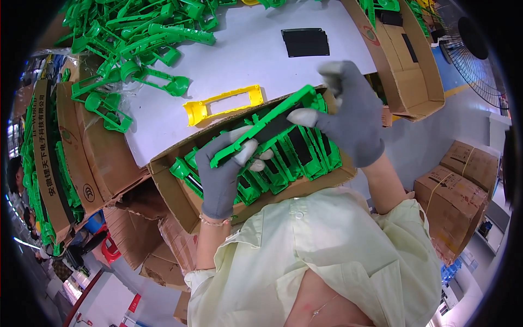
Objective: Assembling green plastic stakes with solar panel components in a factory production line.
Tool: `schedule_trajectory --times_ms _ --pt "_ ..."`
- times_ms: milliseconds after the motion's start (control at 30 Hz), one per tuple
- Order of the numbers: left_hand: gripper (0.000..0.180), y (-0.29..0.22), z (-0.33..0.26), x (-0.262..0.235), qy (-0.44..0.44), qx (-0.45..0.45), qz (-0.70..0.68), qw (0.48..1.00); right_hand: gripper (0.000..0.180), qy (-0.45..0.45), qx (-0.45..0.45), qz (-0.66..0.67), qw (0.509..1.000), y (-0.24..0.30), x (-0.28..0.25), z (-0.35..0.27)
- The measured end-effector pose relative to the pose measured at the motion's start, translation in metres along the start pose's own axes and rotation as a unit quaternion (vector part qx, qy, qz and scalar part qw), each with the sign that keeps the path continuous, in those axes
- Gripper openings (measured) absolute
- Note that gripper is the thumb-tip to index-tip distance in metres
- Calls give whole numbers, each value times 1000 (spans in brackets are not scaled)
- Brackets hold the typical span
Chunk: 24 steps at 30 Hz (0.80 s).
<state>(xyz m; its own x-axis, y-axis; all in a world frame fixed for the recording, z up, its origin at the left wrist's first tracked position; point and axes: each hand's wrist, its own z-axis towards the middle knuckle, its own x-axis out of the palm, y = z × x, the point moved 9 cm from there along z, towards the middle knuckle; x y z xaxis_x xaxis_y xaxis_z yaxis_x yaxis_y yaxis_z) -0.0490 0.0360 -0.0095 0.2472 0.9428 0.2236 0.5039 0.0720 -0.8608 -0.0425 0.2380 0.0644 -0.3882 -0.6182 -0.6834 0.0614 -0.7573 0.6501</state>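
Observation:
My left hand, in a grey glove with pale fingertips, is closed around a long green plastic frame. The frame is tilted, its right end higher, and a black strip lies along its inner side. My right hand, gloved alike, is at the frame's right end. Its thumb touches or nearly touches the strip, while its fingers are raised apart from the thumb and slightly blurred. Below both hands, an open cardboard box contains several similar green frames with black strips, standing side by side.
A yellow frame and a stack of black sheets lie on the white table. Loose green frames are heaped at the far left. Cartons stand left and right, including a long open box. A fan is at upper right.

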Motion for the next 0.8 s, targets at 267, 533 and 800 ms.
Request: schedule_trajectory --times_ms 267,533,800 --pt "22 21 -15 -18 6 -33 39 999 18 292 89 135 943 -28 67 -58" --pt "18 3 -45 -86 64 -194 146 968 44 423 167 205 867 -1 89 -92" --pt "39 -14 -5 -156 87 -71 634 765 41 327 157 131 923 -29 61 -34"
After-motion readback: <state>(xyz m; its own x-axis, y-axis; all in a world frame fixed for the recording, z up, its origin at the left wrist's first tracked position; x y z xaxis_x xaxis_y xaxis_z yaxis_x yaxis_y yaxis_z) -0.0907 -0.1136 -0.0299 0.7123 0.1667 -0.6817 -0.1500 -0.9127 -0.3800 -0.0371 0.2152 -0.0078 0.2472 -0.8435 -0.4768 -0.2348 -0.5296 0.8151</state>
